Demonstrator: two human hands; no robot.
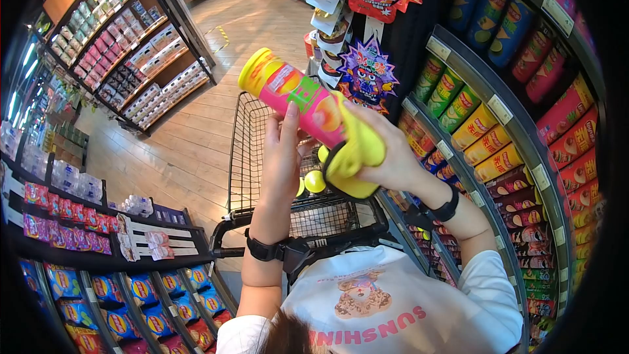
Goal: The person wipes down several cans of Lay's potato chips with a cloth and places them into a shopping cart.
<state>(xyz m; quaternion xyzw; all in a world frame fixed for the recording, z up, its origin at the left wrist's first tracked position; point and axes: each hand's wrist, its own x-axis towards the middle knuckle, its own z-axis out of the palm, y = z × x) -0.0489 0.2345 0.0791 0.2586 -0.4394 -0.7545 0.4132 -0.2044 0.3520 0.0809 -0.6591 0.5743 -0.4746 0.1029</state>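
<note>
One wall of chip-can shelves (498,131) runs from 1 to 5 o'clock. At centre: wire shopping cart (249,151), yellow balls (314,181) inside. Above the cart, the pink canister (295,89) is held tilted between both hands, yellow lid toward 11 o'clock. A yellow cloth (357,157) covers its lower end. Right hand (393,161) is clenched on the cloth, at the canister's 4 o'clock. Left hand (282,157) has fingers pressed together, gripping the canister from 6 o'clock.
</note>
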